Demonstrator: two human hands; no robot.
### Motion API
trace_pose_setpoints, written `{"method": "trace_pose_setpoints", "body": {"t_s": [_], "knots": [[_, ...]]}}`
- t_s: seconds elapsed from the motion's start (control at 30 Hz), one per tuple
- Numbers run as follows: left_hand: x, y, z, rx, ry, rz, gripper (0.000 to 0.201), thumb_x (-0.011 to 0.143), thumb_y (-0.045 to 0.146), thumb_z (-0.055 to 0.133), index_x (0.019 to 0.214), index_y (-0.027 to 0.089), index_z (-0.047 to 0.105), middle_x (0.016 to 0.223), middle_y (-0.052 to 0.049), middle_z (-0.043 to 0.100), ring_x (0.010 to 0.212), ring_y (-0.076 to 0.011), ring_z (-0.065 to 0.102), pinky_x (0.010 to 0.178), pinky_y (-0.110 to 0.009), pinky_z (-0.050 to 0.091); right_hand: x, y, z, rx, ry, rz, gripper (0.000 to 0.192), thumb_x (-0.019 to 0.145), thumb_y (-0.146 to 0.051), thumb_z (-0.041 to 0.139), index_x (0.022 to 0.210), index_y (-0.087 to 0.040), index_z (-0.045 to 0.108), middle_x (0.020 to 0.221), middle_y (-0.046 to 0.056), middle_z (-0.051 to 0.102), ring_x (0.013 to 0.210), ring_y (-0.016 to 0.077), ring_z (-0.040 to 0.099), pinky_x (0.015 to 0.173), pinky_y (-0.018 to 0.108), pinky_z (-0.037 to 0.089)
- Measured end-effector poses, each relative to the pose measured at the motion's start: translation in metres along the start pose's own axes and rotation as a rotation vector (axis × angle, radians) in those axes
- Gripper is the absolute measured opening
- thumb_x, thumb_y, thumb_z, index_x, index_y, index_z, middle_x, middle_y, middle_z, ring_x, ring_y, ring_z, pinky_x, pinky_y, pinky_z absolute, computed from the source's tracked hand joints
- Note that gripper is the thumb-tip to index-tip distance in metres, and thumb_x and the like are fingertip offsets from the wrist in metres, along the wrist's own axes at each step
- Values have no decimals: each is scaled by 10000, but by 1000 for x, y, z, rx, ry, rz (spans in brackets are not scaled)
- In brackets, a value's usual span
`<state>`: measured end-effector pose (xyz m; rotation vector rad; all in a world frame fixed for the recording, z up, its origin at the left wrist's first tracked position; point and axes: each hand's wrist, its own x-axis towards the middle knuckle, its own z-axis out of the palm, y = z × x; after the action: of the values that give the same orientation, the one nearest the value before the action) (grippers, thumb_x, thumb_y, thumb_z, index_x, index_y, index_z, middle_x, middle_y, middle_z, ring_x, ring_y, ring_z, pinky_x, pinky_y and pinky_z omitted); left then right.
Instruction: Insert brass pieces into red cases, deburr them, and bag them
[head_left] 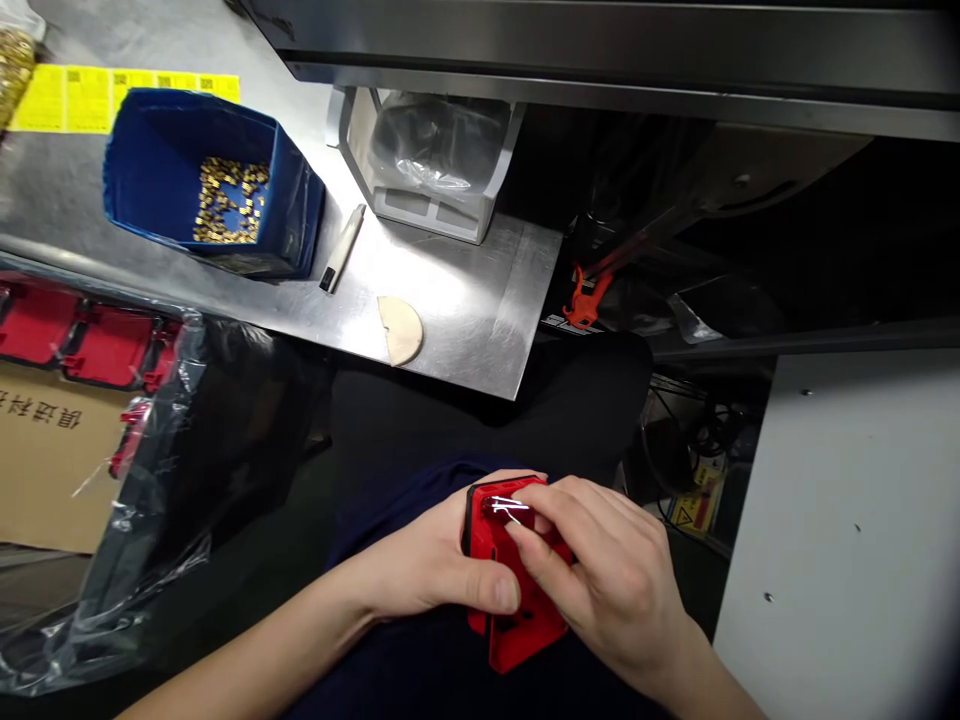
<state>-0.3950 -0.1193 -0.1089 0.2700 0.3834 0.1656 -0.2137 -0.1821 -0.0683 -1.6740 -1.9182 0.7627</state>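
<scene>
While a steel worktop (465, 300) spreads well beyond the hands, the red plastic part (517, 610) sits between them, long axis running away from the person. Left hand (431, 565) clamps its side; right hand (607, 580) pinches its far end.

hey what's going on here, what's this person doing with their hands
A seated person holds a red plastic part over their lap. The left hand grips it from the side, thumb across its front, while the right hand presses its fingers onto the top, where something thin and shiny shows. On the metal bench ahead stand a blue bin of small brass pieces and a pale pen-like tool.
</scene>
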Motion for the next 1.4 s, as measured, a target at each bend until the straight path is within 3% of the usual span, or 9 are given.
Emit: {"method": "trace_pose_setpoints", "body": {"t_s": [0.13, 0.5, 0.7, 0.93, 1.13, 1.3, 1.4], "knots": [[0, 0, 2, 44, 10, 21, 627, 743, 434, 910, 1203, 197, 558, 986, -12, 564, 887, -167, 572, 935, -348, 463, 0, -2, -1, -11, -1, -12, 112, 984, -203, 644, 1092, -174, 640, 839, 27, 679, 708, 168, 583, 658, 342, 428], [-2, -2, 3, 65, 16, 42, 595, 746, 402, 913, 1165, 189, 548, 987, -16, 581, 906, -167, 579, 823, -281, 450, 2, -4, -4, -23, -62, -44, 87, 999, -159, 596, 1068, -150, 648, 839, 50, 666, 735, 188, 612, 680, 348, 463], [-1, -1, 1, 10, 0, 23, 595, 758, 385, 911, 1204, 188, 570, 1007, -16, 605, 909, -156, 603, 859, -274, 462, 2, -3, -1, 13, -44, -45, 94, 1009, -146, 571, 1074, -148, 639, 826, 41, 643, 729, 178, 584, 678, 333, 465], [0, 3, -1, -23, -47, 29, 555, 806, 396, 871, 1259, 205, 613, 1188, -71, 660, 1104, -223, 637, 1016, -340, 462, -1, 4, -7, 179, -28, 64, 136, 999, -147, 614, 1133, -164, 633, 851, 17, 627, 760, 141, 571, 727, 289, 476], [-1, -3, -7, -3, -19, -8, 723, 764, 474, 889, 1360, 215, 572, 1203, -82, 661, 1097, -243, 654, 999, -365, 481, 2, 11, -15, 106, -40, -52, 222, 978, -106, 637, 1194, -146, 613, 1007, 59, 698, 872, 169, 612, 789, 339, 468], [-5, -11, -10, -23, 101, -30, 947, 704, 429, 943, 1482, 243, 437, 1366, -120, 600, 1242, -294, 600, 1074, -437, 437, 6, 11, -18, 54, -118, -119, 195, 993, -108, 615, 1184, -147, 628, 1002, 56, 729, 889, 181, 650, 785, 356, 458], [-6, -12, -10, -32, 97, -30, 943, 704, 437, 943, 1474, 239, 436, 1357, -121, 605, 1222, -283, 606, 1066, -442, 436, 7, 11, -17, 28, -129, -142, 196, 995, -109, 614, 1188, -141, 633, 1000, 64, 738, 879, 188, 663, 768, 362, 458]]}}
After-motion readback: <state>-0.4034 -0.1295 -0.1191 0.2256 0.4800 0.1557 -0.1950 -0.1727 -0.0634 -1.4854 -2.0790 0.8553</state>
